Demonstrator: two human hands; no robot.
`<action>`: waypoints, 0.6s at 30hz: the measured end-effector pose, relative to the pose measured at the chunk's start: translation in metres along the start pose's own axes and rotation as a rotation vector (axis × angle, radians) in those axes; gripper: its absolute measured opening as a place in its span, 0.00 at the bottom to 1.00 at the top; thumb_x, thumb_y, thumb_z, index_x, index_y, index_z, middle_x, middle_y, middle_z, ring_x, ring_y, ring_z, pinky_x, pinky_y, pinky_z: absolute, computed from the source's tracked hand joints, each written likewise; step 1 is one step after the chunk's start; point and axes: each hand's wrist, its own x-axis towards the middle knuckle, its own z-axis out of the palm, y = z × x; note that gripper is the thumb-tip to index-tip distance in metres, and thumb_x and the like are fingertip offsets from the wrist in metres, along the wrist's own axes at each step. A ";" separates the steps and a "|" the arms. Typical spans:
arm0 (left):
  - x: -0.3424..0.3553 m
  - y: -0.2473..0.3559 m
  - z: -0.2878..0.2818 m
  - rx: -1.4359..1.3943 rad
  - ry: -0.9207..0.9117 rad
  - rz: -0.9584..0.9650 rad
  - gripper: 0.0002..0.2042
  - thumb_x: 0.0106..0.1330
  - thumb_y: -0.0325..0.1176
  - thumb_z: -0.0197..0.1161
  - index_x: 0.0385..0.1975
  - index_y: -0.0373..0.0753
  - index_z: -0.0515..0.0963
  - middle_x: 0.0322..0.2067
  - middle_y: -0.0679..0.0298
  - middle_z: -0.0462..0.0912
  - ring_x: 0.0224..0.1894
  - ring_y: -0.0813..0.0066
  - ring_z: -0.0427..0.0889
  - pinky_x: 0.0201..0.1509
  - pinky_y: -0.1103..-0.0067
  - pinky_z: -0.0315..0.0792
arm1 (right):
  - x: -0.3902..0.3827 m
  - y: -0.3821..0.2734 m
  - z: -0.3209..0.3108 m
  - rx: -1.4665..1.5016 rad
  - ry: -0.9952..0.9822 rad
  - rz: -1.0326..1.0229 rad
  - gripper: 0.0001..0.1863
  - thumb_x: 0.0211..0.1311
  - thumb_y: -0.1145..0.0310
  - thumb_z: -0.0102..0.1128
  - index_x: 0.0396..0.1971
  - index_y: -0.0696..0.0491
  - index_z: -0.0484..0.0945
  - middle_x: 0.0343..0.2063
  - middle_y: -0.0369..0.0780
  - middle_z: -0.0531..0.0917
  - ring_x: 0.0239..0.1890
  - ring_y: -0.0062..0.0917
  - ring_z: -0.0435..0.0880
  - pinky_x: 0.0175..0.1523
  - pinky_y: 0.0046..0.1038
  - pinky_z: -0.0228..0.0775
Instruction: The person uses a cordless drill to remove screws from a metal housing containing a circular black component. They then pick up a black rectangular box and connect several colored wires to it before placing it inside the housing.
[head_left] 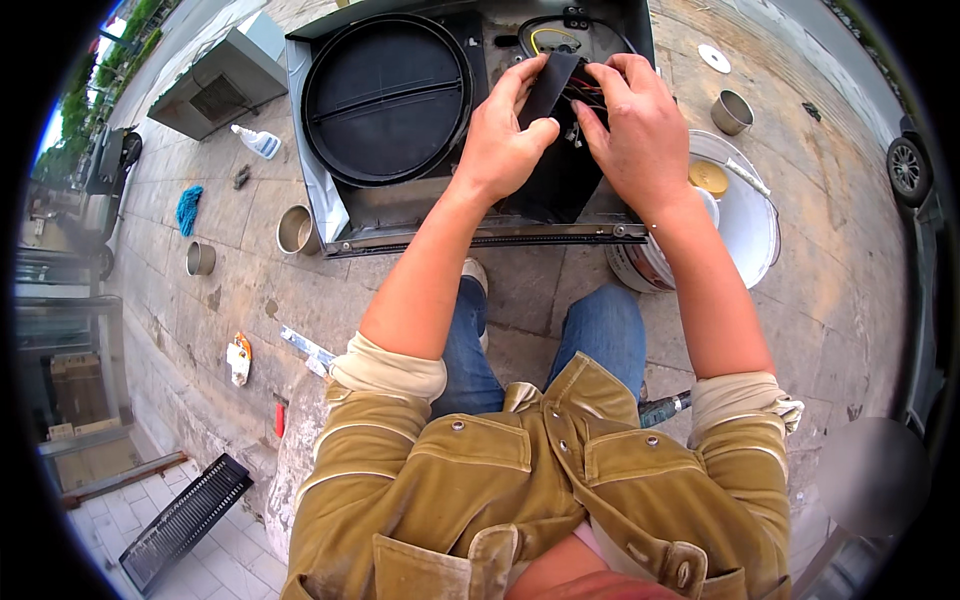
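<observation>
In front of me lies an open metal appliance casing (420, 232), with a large round black housing (385, 150) in its left half. In the right half sits a black box-like cover (560, 195), standing open, with thin wires (588, 92) inside it. My left hand (503, 145) grips the raised flap of this cover between thumb and fingers. The fingers of my right hand (640, 125) are curled closed at the wires by the cover's right side. A yellow wire (538, 38) loops just beyond my left fingertips. The fingertips partly hide the wiring.
A white bucket (755, 235) stands right of the casing, near a metal cup (732, 113) and a white disc (714, 58). To the left are a grey box-shaped unit (215, 85), spray bottle (257, 141), blue cloth (188, 210) and metal cups (297, 232). A scraper (305, 345) lies lower left.
</observation>
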 end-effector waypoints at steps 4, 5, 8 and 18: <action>0.001 -0.005 -0.001 0.084 0.031 0.063 0.30 0.54 0.18 0.52 0.62 0.28 0.59 0.63 0.55 0.62 0.60 0.70 0.70 0.63 0.78 0.62 | 0.005 -0.002 0.007 -0.081 -0.027 -0.005 0.13 0.43 0.66 0.70 0.30 0.55 0.80 0.33 0.40 0.75 0.39 0.32 0.78 0.41 0.31 0.73; 0.001 -0.007 -0.001 0.108 0.036 0.080 0.30 0.55 0.18 0.52 0.62 0.28 0.59 0.64 0.56 0.61 0.59 0.70 0.70 0.63 0.79 0.62 | 0.003 0.000 0.008 -0.108 -0.021 -0.016 0.12 0.43 0.66 0.69 0.27 0.55 0.80 0.32 0.39 0.75 0.38 0.32 0.78 0.40 0.31 0.73; 0.002 -0.006 0.006 0.031 0.084 -0.001 0.26 0.62 0.21 0.54 0.62 0.29 0.59 0.62 0.56 0.64 0.49 0.76 0.77 0.55 0.82 0.67 | 0.004 0.006 0.014 -0.131 0.010 -0.077 0.08 0.44 0.67 0.68 0.21 0.55 0.80 0.29 0.39 0.75 0.36 0.32 0.77 0.37 0.31 0.71; 0.001 -0.007 0.021 0.769 0.322 0.245 0.19 0.69 0.30 0.51 0.59 0.38 0.69 0.48 0.51 0.72 0.46 0.57 0.76 0.51 0.71 0.71 | -0.002 0.001 0.011 0.001 0.014 -0.121 0.07 0.47 0.70 0.65 0.19 0.57 0.79 0.28 0.39 0.76 0.35 0.34 0.77 0.39 0.32 0.70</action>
